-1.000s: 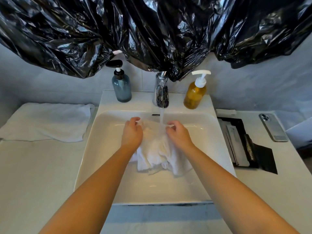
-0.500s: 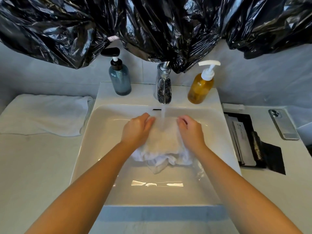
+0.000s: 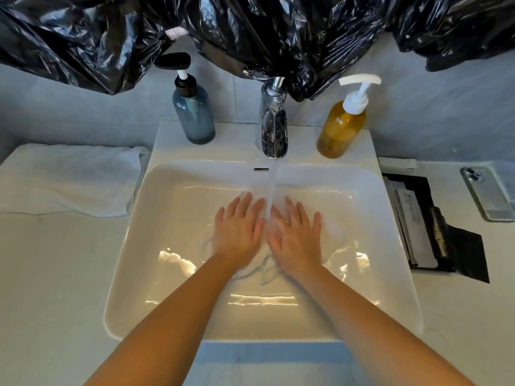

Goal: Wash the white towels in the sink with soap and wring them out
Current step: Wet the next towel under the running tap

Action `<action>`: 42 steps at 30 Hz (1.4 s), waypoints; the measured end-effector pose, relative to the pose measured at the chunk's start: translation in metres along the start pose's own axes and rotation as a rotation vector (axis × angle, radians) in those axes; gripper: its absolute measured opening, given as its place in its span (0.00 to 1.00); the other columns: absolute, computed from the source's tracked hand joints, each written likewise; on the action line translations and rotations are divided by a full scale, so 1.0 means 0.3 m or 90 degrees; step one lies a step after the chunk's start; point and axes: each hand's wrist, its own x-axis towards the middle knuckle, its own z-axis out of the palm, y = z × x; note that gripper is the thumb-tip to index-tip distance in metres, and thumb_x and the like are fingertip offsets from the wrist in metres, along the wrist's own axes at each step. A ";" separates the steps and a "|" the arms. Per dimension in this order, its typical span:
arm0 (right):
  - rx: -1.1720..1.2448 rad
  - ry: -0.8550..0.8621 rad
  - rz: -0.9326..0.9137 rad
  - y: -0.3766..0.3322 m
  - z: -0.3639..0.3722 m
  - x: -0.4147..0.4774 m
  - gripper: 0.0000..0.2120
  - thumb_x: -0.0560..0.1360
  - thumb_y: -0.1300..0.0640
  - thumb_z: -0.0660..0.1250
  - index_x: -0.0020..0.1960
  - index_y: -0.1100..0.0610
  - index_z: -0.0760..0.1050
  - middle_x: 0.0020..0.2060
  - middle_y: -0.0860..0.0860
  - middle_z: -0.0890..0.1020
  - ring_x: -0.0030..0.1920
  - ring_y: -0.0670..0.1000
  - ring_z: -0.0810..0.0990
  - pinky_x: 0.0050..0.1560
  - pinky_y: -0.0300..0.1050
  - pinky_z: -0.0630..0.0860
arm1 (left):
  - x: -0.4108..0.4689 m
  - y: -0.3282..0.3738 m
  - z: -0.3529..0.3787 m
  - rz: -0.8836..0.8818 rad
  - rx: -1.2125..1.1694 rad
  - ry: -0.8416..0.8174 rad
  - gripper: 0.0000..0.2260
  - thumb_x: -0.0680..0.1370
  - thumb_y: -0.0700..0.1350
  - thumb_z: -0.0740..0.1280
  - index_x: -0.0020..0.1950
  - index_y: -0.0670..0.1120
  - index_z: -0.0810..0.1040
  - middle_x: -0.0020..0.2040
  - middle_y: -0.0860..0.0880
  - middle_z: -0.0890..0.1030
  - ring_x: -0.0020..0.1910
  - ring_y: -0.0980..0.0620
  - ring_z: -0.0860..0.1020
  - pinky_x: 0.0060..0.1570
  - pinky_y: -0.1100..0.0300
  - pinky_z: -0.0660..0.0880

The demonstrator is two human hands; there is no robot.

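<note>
At the far left, a folded towel [image 3: 69, 176] is laid flat on the counter [image 3: 50, 274], just beside the sink [image 3: 145, 246]. On the sink's back ledge, left of the tap, a blue bottle [image 3: 193, 118] with a black pump is stood upright. The left hand [image 3: 238, 232] is held palm down in the basin, its fingers straight and slightly spread; nothing is gripped, and the palm is pressed flat on the towel [image 3: 262, 270]. This towel is bunched on the basin floor under both hands, and only its crumpled edges are seen around and between the wrists. The tap [image 3: 273, 129] is placed at the middle of the ledge, and a stream of water [image 3: 271, 190] is run from it down between the two hands onto the towel. The right hand [image 3: 296, 240] is laid just beside the left, also palm down, with its fingers extended and fanned; the towel is pressed and not clasped. Right of the tap, an amber bottle [image 3: 341, 129] with a white pump is stood upright. On the counter to the right, a black tray [image 3: 420, 188] with flat packets is seen, and a phone [image 3: 487, 193] is laid face down beyond it. Black plastic [image 3: 278, 37] is hung across the wall above.
</note>
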 end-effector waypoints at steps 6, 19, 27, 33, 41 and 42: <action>0.026 0.042 0.007 0.007 0.023 0.012 0.27 0.76 0.44 0.50 0.71 0.45 0.73 0.74 0.55 0.71 0.73 0.62 0.67 0.72 0.72 0.55 | -0.001 -0.006 0.030 0.027 -0.061 0.126 0.21 0.80 0.53 0.53 0.69 0.49 0.74 0.71 0.45 0.74 0.68 0.44 0.72 0.64 0.46 0.69; -0.023 -0.015 0.114 0.049 -0.066 0.034 0.30 0.78 0.33 0.53 0.77 0.43 0.58 0.68 0.53 0.71 0.69 0.57 0.68 0.68 0.58 0.60 | -0.015 -0.059 -0.040 -0.100 -0.014 0.030 0.39 0.72 0.70 0.48 0.74 0.46 0.66 0.65 0.43 0.74 0.63 0.40 0.72 0.59 0.48 0.68; 0.504 0.139 0.120 0.046 -0.095 0.057 0.05 0.80 0.56 0.65 0.54 0.51 0.79 0.48 0.47 0.82 0.48 0.40 0.79 0.47 0.35 0.73 | -0.024 -0.038 -0.133 -0.119 -0.197 0.165 0.19 0.79 0.55 0.65 0.66 0.46 0.74 0.61 0.47 0.76 0.59 0.44 0.76 0.50 0.52 0.72; 0.467 0.065 0.046 -0.033 -0.099 0.127 0.13 0.81 0.54 0.62 0.64 0.50 0.77 0.58 0.47 0.79 0.58 0.44 0.77 0.61 0.42 0.73 | -0.029 -0.124 -0.184 -0.175 -0.078 0.247 0.20 0.78 0.45 0.65 0.70 0.45 0.72 0.66 0.40 0.72 0.64 0.38 0.70 0.59 0.42 0.71; 0.048 -0.033 -0.041 -0.013 -0.019 0.054 0.26 0.81 0.41 0.56 0.74 0.53 0.64 0.63 0.55 0.73 0.60 0.58 0.71 0.57 0.52 0.68 | 0.018 -0.106 -0.052 0.047 0.130 0.051 0.26 0.77 0.60 0.50 0.69 0.52 0.74 0.65 0.44 0.76 0.65 0.39 0.72 0.66 0.30 0.56; 0.062 -0.016 -0.025 -0.023 -0.017 0.061 0.24 0.81 0.43 0.58 0.72 0.55 0.66 0.60 0.56 0.74 0.57 0.59 0.73 0.53 0.51 0.69 | 0.020 -0.110 -0.042 0.063 0.146 0.085 0.23 0.77 0.57 0.52 0.64 0.50 0.77 0.57 0.44 0.79 0.57 0.40 0.76 0.62 0.34 0.62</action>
